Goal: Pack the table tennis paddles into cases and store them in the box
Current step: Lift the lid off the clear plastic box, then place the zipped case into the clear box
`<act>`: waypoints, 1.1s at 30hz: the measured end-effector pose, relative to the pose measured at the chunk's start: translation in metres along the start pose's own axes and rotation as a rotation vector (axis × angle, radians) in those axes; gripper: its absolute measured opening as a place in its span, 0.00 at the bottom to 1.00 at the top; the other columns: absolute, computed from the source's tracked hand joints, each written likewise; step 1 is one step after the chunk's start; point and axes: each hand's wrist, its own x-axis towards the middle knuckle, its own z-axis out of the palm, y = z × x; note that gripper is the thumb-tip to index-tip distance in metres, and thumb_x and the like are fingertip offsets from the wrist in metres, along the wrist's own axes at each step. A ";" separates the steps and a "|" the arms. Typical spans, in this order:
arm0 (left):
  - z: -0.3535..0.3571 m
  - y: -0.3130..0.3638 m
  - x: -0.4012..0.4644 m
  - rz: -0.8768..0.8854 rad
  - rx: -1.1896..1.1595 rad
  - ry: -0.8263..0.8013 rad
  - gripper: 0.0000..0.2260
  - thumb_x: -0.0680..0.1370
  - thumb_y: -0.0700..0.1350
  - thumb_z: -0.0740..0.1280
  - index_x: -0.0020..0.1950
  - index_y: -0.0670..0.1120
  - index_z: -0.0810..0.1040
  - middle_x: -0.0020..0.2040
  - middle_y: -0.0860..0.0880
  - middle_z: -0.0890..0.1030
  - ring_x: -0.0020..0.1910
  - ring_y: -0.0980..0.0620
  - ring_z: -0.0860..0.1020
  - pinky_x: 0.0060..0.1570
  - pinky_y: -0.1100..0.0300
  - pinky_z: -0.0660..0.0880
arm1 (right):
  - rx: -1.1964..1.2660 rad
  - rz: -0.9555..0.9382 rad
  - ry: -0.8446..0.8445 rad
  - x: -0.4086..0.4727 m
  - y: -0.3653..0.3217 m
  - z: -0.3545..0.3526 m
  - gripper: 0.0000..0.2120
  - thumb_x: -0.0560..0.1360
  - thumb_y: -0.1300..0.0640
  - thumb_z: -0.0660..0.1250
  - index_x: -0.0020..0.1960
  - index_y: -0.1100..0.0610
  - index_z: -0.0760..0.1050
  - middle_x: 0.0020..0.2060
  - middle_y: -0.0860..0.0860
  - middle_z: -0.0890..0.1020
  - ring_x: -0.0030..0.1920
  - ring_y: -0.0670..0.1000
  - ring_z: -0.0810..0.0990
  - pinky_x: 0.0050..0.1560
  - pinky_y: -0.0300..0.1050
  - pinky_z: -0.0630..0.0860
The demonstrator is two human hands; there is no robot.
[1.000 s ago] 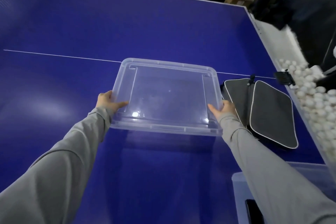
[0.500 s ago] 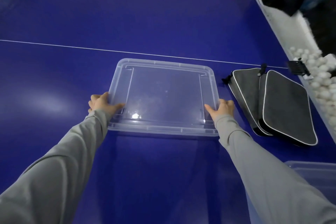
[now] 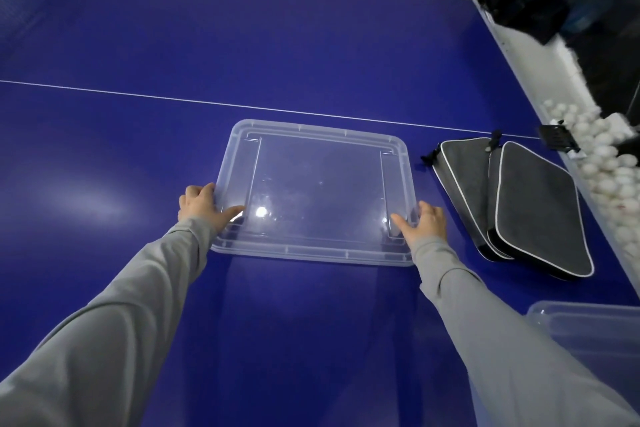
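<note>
Clear rectangular plastic lid [image 3: 317, 194] is laid flat mid-desk, gripped at its near corners by left hand [image 3: 201, 206] and right hand [image 3: 424, 224]. Two grey zipped paddle cases [image 3: 512, 204] lie near the right edge, apparently closed. Clear plastic box [image 3: 588, 333] overhangs the near-right corner: risk of knocking.

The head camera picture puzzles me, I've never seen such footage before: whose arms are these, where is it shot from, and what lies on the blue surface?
The camera sits on a person's head, looking down at their own arms. The left hand and right hand grip the near corners of a clear plastic lid lying on a blue table tennis table. Right of it lie two dark paddle cases; a clear box shows at the lower right corner. White balls fill a trough alongside.
</note>
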 end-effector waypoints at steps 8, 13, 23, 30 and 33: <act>-0.027 -0.001 -0.041 0.110 0.195 -0.106 0.33 0.74 0.54 0.68 0.74 0.44 0.60 0.71 0.42 0.65 0.69 0.41 0.65 0.65 0.47 0.65 | -0.164 -0.134 -0.148 -0.048 -0.007 -0.034 0.35 0.72 0.47 0.68 0.72 0.58 0.58 0.69 0.57 0.65 0.68 0.57 0.65 0.66 0.54 0.68; -0.050 -0.028 -0.097 0.186 0.370 -0.108 0.30 0.76 0.56 0.65 0.74 0.46 0.60 0.72 0.47 0.64 0.70 0.45 0.64 0.65 0.50 0.65 | -0.345 -0.266 -0.181 -0.096 -0.007 -0.055 0.36 0.73 0.45 0.66 0.74 0.58 0.55 0.71 0.56 0.63 0.71 0.56 0.61 0.67 0.50 0.64; -0.109 -0.151 -0.253 0.011 0.316 0.046 0.30 0.76 0.57 0.64 0.74 0.48 0.61 0.71 0.49 0.66 0.69 0.47 0.66 0.63 0.51 0.67 | -0.412 -0.413 -0.286 -0.226 -0.008 -0.059 0.36 0.75 0.43 0.63 0.74 0.57 0.53 0.71 0.54 0.62 0.72 0.53 0.59 0.68 0.47 0.62; -0.168 -0.250 -0.322 -0.184 0.291 0.137 0.31 0.75 0.60 0.63 0.73 0.48 0.62 0.70 0.47 0.68 0.68 0.47 0.68 0.65 0.52 0.66 | -0.456 -0.562 -0.385 -0.305 -0.045 -0.018 0.33 0.75 0.41 0.60 0.74 0.55 0.55 0.70 0.52 0.64 0.71 0.52 0.61 0.69 0.43 0.61; -0.188 -0.289 -0.328 -0.248 0.296 0.147 0.30 0.75 0.62 0.61 0.72 0.49 0.63 0.70 0.49 0.68 0.69 0.48 0.67 0.64 0.52 0.66 | -0.537 -0.634 -0.426 -0.333 -0.065 0.005 0.32 0.76 0.40 0.58 0.74 0.53 0.55 0.71 0.50 0.62 0.72 0.50 0.60 0.69 0.44 0.62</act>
